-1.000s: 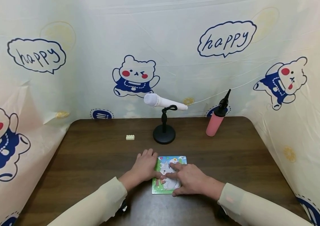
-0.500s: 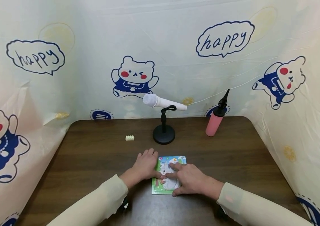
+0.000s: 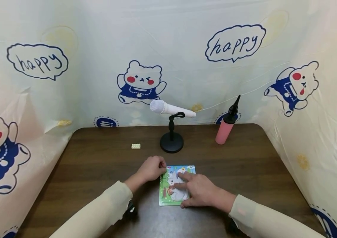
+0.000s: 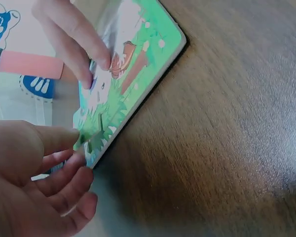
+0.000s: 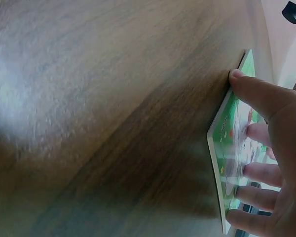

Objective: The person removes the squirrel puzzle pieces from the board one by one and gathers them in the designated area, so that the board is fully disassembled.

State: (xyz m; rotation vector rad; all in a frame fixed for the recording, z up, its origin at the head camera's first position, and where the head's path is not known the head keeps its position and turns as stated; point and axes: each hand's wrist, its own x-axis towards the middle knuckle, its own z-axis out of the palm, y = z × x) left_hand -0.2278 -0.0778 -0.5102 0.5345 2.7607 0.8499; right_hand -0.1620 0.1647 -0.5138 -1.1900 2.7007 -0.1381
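Observation:
A square picture puzzle (image 3: 168,200) with a white animal on green and blue lies flat on the table in front of me. At its upper left corner, my left hand (image 3: 152,168) pinches a small green puzzle piece (image 4: 95,138) between thumb and fingertips; in the left wrist view the piece tilts up from the board. My right hand (image 3: 201,190) rests on the puzzle's right half, its fingers spread and pressing the picture. In the right wrist view, the right thumb (image 5: 259,94) touches the near edge of the board. Part of the picture is hidden under this hand.
Behind the puzzle, a white microphone (image 3: 175,109) sits on a black stand (image 3: 171,142). To its right stands a pink hand pump (image 3: 225,132) with a black nozzle. A cream toy brick (image 3: 136,146) lies left on the brown table (image 3: 97,165). Printed cloth (image 3: 186,39) surrounds the table.
My left hand has lifted off the picture's middle and drawn back to the upper left corner, its fingers now closed around a piece. My right hand has stayed in place.

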